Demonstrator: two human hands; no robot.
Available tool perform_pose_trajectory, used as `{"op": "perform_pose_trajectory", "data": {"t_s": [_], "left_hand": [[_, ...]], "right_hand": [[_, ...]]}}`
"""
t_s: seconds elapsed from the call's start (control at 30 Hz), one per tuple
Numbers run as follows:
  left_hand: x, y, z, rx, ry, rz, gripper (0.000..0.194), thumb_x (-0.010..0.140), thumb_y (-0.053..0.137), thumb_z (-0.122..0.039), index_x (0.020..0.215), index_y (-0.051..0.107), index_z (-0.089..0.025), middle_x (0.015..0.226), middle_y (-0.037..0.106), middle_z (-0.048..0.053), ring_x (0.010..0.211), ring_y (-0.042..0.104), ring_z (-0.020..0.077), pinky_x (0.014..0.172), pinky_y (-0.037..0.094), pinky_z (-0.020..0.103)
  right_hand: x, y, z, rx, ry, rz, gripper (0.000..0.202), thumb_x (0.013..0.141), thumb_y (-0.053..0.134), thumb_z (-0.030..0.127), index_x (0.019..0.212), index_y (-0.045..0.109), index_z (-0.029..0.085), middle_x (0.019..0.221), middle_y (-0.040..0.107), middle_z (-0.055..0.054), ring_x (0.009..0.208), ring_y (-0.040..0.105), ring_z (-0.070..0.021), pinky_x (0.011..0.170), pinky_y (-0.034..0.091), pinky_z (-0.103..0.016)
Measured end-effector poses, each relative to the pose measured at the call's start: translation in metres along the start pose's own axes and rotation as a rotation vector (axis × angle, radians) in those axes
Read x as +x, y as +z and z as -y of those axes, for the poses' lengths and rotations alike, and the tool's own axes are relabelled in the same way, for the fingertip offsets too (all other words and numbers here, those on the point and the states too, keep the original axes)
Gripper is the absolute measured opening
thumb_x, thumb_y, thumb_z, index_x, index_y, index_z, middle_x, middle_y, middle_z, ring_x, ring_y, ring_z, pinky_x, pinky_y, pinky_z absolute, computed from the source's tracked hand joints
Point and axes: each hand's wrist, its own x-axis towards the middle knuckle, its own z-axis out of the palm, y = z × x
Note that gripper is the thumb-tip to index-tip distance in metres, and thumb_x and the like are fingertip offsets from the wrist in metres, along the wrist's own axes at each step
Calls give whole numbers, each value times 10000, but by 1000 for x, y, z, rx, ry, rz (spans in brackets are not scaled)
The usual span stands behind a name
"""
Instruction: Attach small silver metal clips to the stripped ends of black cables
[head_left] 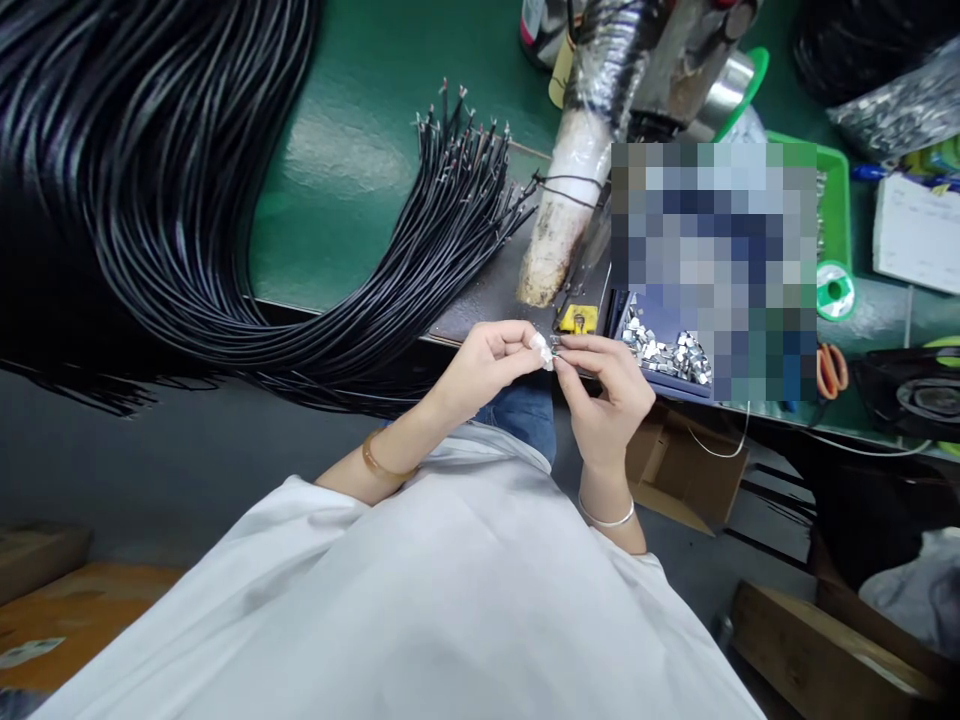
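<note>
In front of my body, at the bench edge, both hands meet fingertip to fingertip. My left hand [491,368] is closed in a pinch, with white material at its fingertips; whether it is a wrapping or a held piece is unclear. Between the thumb and fingers of my right hand [609,385] is a small metal part [555,346], touching or nearly touching the left fingertips. Just right of the hands, a dark blue tray [679,385] holds many small shiny metal pieces [660,350]. A yellow block [579,319] lies right behind the fingers.
A thick bundle of black cables [337,330] with stripped ends spreads over the green bench [337,150] at left. A plastic-wrapped tool [574,180] points toward me. Rightward are a green bin [836,200], a solder spool [834,290] and orange-handled scissors [831,370]. Below sits a cardboard box [679,465].
</note>
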Motion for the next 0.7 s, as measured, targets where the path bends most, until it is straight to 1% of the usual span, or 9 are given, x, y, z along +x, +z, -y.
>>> {"op": "perform_pose_trajectory", "data": {"t_s": [0.17,0.27,0.37,0.43,0.47,0.5,0.57,0.63,0.7], "left_hand": [[1,1,-1,-5,-14,18,268,696,841,-309,625,651,-134,563,541,-45,565,471,49,559,385,173],[1,0,0,12,-23,24,249,689,842,-279,624,651,-133,572,552,-41,551,457,47,537,369,175],[1,-1,1,39,-20,-1,200,693,816,-214,624,647,-131,585,564,-37,527,436,39,511,348,174],[1,-1,2,39,-8,-33,168,701,788,-182,628,645,-134,583,562,-40,515,427,35,502,340,171],[1,-1,2,34,-2,-47,155,702,780,-174,634,646,-136,582,561,-41,511,425,33,499,338,171],[1,-1,2,29,5,-59,144,701,778,-170,644,650,-138,584,563,-42,509,424,33,498,337,170],[2,-1,1,24,20,-75,140,696,791,-188,665,664,-140,599,577,-38,512,430,35,497,338,172],[2,-1,0,33,33,-84,170,683,821,-236,676,681,-141,610,593,-31,522,447,42,498,344,178],[3,-1,-1,50,40,-95,220,662,852,-293,671,695,-139,611,602,-24,536,464,50,502,351,182]], "right_hand": [[-1,-1,-1,-17,-37,11,150,869,706,135,951,724,260,983,766,0,929,733,-164,851,612,-355],[-2,-1,-1,-19,-41,23,151,873,697,127,955,720,252,989,766,-7,939,730,-160,856,614,-344],[-1,-1,-1,32,58,15,106,884,680,143,922,708,238,973,760,-10,940,727,-155,788,622,-304],[-1,-1,-1,56,123,-22,75,893,666,164,903,694,233,967,753,-13,933,730,-158,744,622,-293],[-1,-1,-2,60,125,-44,72,894,662,166,903,688,233,969,753,-14,929,733,-160,744,622,-298],[-1,-1,-2,58,101,-62,77,893,660,163,908,682,235,972,755,-14,928,736,-162,759,623,-309],[-1,-1,-2,39,9,-72,105,890,654,149,931,670,244,982,764,-13,933,741,-166,801,623,-332],[-2,0,-3,0,-78,-55,124,892,645,143,950,660,251,995,774,-14,943,746,-170,830,621,-349],[-2,1,-4,-45,-125,-35,124,894,640,145,957,652,252,1002,782,-18,942,753,-175,833,623,-357]]}}
